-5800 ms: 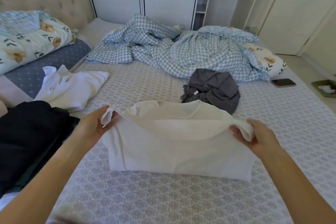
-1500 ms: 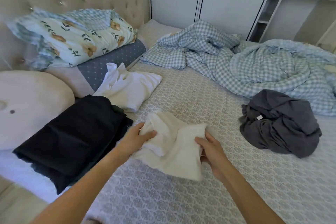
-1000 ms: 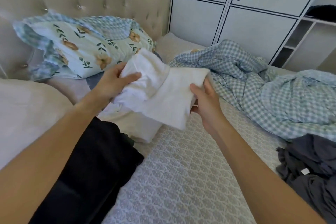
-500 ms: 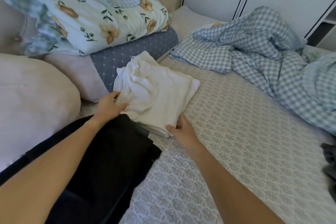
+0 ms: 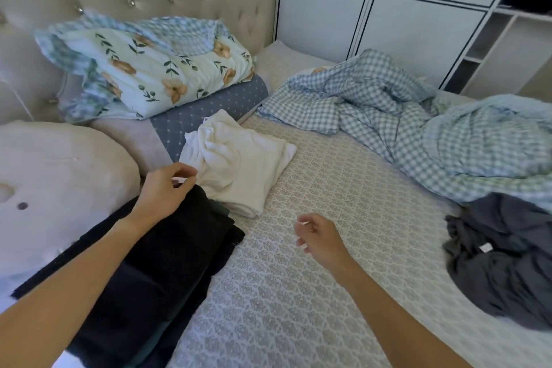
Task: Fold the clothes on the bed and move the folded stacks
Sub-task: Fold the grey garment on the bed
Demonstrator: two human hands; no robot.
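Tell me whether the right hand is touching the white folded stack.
Apart. The head view shows the right hand open above bare sheet, a clear strip of bedsheet separating it from the white folded stack.

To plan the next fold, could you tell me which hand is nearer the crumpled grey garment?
Right. The right hand hangs left of the grey garment; the left hand is farther, over the black stack.
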